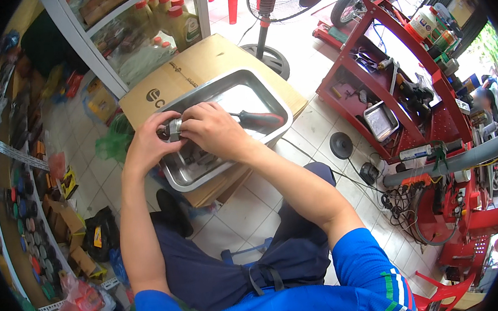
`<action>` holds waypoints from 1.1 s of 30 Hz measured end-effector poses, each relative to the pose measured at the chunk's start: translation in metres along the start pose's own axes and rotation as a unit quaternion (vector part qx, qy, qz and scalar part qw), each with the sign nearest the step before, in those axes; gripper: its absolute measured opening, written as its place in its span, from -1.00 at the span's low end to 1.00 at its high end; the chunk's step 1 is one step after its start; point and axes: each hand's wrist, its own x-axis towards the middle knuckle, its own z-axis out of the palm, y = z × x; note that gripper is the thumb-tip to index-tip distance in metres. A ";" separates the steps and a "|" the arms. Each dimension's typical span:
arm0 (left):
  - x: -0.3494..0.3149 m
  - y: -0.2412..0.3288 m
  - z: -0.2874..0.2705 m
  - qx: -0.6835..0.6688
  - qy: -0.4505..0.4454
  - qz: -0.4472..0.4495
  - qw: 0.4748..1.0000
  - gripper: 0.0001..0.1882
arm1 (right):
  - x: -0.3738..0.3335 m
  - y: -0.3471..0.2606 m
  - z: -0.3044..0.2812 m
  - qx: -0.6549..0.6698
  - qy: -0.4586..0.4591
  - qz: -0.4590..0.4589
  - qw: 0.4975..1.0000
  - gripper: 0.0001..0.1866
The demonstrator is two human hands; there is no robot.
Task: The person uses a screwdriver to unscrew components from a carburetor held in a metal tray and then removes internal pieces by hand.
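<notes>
Both hands meet over the left side of a metal tray (258, 84) that rests on a cardboard box (206, 56). Between them is a small round metal part (174, 130); its exact kind does not show. My left hand (151, 141) curls its thumb and fingers around the part's left side. My right hand (215, 129) closes on it from the right, with fingertips partly hidden. A screwdriver (262, 120) with a dark green and red handle lies in the tray, right of my right hand. Several small metal pieces (199, 158) lie in the tray below the hands.
A standing fan (265, 22) is beyond the box, near a glass cabinet (141, 44) holding bottles with red caps. To the right stands a red tool cart (367, 99). Cables (396, 208) lie on the tiled floor. Shelves of packaged parts (30, 231) line the left.
</notes>
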 end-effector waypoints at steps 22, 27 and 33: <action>-0.005 0.005 -0.002 0.062 0.004 0.005 0.998 -0.41 | -0.029 0.020 -0.126 -0.143 -0.281 0.310 0.897 -0.59; -0.004 0.006 -0.003 0.066 0.005 -0.001 0.998 -0.41 | -0.050 0.026 -0.120 -0.200 -0.222 0.264 0.917 -0.68; -0.008 0.007 -0.004 0.060 0.007 -0.007 0.998 -0.41 | -0.042 0.031 -0.147 -0.076 -0.088 0.334 0.935 -0.66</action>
